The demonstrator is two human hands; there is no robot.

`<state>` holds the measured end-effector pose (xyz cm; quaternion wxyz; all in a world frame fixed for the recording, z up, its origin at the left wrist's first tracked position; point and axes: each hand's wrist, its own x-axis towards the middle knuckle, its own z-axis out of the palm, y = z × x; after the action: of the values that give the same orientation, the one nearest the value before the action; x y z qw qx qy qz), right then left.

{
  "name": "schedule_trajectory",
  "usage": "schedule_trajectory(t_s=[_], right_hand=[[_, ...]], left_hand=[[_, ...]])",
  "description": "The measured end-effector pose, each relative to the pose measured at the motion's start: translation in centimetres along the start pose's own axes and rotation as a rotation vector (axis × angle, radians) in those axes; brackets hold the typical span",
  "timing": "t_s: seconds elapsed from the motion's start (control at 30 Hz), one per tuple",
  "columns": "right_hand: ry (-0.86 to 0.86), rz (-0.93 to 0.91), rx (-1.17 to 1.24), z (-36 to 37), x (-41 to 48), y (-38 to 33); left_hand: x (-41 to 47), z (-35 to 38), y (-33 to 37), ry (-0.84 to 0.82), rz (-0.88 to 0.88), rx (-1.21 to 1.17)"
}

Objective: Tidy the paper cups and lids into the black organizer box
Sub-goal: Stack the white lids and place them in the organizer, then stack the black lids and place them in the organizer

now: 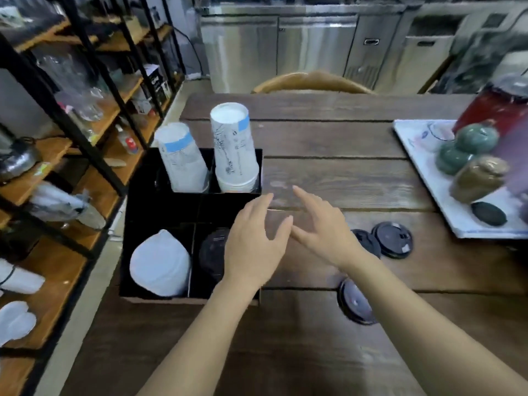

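The black organizer box (160, 207) stands at the left edge of the wooden table. Two stacks of upside-down white paper cups fill its far compartments, the left stack (183, 158) tilted, the right stack (234, 147) upright. White lids (161, 264) lie in the near left compartment and black lids (213, 252) in the near right one. My left hand (254, 241) hovers open over the box's right side, holding nothing. My right hand (323, 227) is open beside it over the table. Loose black lids lie to the right (393, 238), (368, 241) and nearer me (355, 302).
A white tray (451, 207) at the right holds green and brown jars, a red container and a dark oval piece. A metal-and-wood shelf (71, 155) with glassware stands at left. A wooden chair back (311, 81) and steel cabinets lie beyond the table.
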<state>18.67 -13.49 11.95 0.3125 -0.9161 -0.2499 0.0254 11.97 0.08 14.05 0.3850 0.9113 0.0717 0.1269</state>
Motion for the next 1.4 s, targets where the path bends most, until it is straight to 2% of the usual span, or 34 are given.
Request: schedule_trajectory(t_s=[0.13,0.3,0.47,0.6,0.7,0.9,1.1,1.27,1.4], right_hand=[[-0.060,0.222,-0.031,-1.2,-4.5,5.7],[-0.207,0.461,-0.081,-1.0,-9.3,9.8],[-0.341,0.595,-0.108,0.2,-12.2,11.8],[-0.411,0.561,-0.157,1.6,-13.9,12.5],[-0.312,0.515,-0.154,2.1,-14.5,13.0],[-0.187,0.459,0.145,0.6,-14.4,13.1],[-0.065,0.472,0.373,-1.0,-13.3,13.2],[-0.003,0.478,0.337,-1.9,-11.0,12.9],[0.002,0.488,0.275,-1.8,-9.1,13.0]], left_hand=[[-1.2,6.1,0.6,-0.237,-0.017,-0.002],[-2.7,11.7,-0.2,-0.497,-0.182,0.079],[-4.1,14.9,-0.3,-0.632,-0.256,0.192],[-4.8,16.4,0.1,-0.646,-0.212,0.245],[-5.2,17.1,0.6,-0.631,-0.222,0.206],[-4.2,16.9,0.7,-0.579,-0.444,-0.107],[-2.3,15.7,2.1,-0.532,-0.470,-0.410],[-0.7,15.7,2.5,-0.425,-0.541,-0.532],[0.9,16.2,2.6,-0.370,-0.585,-0.527]])
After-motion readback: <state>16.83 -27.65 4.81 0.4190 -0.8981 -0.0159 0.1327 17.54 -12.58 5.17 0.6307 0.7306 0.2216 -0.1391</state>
